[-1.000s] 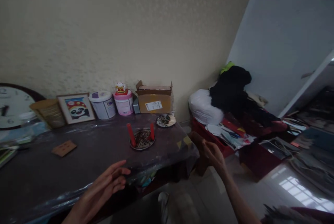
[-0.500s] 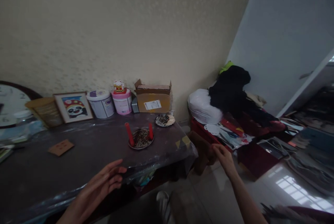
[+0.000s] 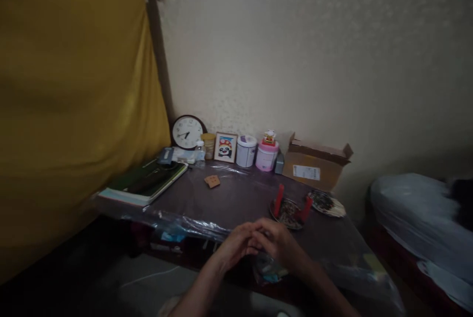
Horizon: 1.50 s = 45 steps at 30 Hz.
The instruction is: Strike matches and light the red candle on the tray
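My left hand and my right hand meet just in front of the table's near edge. The fingers of both are curled and touch each other; anything between them is hidden or too small to make out. Just beyond my right hand, a round plate with dark bits on it holds two red candles, the left candle and the right candle, both upright. Farther right a second small plate carries matchsticks with pale stems and dark heads.
On the dark, plastic-covered table lie a brown card and a green book. Along the wall stand a clock, a panda picture, a white tub, a pink tub and a cardboard box. A yellow curtain hangs left.
The view has swung left, bringing in the curtain and book. My hands, apart before, have come together; the left fingers, spread earlier, now curl against the right.
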Tool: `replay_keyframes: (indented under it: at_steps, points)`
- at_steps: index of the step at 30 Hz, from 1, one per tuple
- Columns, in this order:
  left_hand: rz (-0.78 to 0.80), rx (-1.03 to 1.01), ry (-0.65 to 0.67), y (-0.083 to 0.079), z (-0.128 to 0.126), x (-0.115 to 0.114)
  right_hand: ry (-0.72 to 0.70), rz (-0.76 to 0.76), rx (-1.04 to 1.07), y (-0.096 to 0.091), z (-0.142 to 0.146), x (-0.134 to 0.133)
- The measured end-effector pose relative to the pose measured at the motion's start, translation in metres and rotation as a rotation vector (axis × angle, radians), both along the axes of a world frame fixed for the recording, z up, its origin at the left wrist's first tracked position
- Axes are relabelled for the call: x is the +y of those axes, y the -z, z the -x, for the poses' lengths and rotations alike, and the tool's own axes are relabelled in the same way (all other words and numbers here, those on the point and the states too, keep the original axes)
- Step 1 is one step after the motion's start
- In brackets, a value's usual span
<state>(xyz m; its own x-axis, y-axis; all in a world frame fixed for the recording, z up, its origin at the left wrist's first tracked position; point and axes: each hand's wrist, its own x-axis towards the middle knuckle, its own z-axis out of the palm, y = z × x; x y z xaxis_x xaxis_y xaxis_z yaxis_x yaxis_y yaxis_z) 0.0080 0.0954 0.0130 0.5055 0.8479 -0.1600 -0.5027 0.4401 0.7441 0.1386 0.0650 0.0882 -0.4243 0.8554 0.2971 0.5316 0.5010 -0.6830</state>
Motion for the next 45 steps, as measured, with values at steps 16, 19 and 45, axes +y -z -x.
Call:
replay_keyframes:
  at_steps: [16,19,45]
  points:
    - [0.208,-0.197,-0.816,0.004,0.077,0.038,0.335,0.007,-0.308,0.081,0.121,0.206]
    - [0.232,-0.213,-0.835,0.003,0.085,0.039,0.382,-0.026,-0.315,0.084,0.139,0.217]
    - [0.295,-0.234,-0.854,0.003,0.097,0.04,0.523,-0.102,-0.396,0.098,0.163,0.228]
